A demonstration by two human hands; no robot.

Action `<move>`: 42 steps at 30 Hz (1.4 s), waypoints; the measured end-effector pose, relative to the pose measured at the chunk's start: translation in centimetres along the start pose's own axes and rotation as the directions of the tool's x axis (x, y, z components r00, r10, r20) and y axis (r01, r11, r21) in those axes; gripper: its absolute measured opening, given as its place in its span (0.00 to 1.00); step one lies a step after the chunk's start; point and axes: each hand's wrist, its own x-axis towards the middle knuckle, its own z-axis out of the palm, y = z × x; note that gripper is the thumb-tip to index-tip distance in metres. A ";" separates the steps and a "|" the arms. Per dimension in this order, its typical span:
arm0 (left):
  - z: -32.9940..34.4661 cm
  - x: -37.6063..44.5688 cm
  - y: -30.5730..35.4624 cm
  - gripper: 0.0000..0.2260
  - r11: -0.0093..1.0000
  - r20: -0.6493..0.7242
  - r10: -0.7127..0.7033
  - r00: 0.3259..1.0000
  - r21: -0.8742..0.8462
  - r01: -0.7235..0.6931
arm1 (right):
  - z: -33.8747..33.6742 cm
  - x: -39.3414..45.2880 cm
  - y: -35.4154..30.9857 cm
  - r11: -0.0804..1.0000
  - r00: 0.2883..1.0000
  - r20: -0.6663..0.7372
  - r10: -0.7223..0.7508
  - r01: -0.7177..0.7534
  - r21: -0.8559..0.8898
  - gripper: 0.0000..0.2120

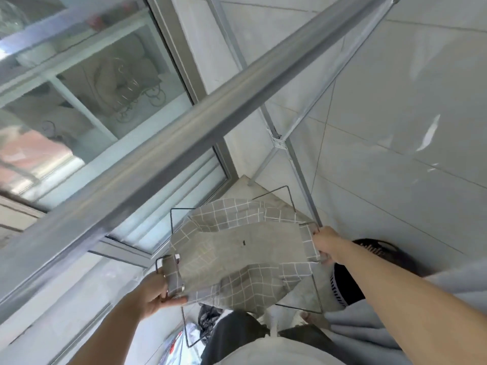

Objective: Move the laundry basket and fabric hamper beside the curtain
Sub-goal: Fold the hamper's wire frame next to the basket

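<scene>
The fabric hamper (237,254) is a grey checked cloth bag on a thin black wire frame, held above the floor in the lower middle of the view. My left hand (155,292) grips its near-left handle. My right hand (325,245) grips the opposite handle on the right. A black plastic laundry basket (345,283) with slotted walls stands on the floor just right of the hamper, partly hidden by my right arm. A grey curtain (411,312) hangs at the lower right, next to the basket.
A thick metal rail (184,133) of a drying rack crosses the view diagonally above the hamper, with thinner rack legs (300,169) behind. A glass sliding door (92,88) fills the left. Tiled wall is on the right. Dark bags (208,316) lie by my legs.
</scene>
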 end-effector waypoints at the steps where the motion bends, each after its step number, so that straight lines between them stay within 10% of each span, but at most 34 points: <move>1: 0.7 0.2 0.8 0.26 0.999 -0.014 0.022 1.000 0.042 -0.022 | -0.2 0.2 1.1 0.991 0.998 0.002 0.059 -0.059 0.121 0.16; 14: 12.4 4.7 6.7 0.36 0.940 0.093 0.064 0.994 0.328 -0.092 | -0.9 5.9 11.9 0.611 0.930 0.026 0.366 -0.262 0.747 0.24; 27: 18.5 14.9 2.5 0.33 0.973 0.146 -0.035 0.989 0.231 0.000 | 8.0 12.3 17.1 0.563 0.908 0.176 0.379 -0.377 0.735 0.26; 42: 9.3 19.1 6.7 0.44 0.901 0.316 -0.151 0.937 0.434 -0.001 | 16.0 19.1 14.5 0.676 0.889 0.136 0.437 -0.425 0.603 0.34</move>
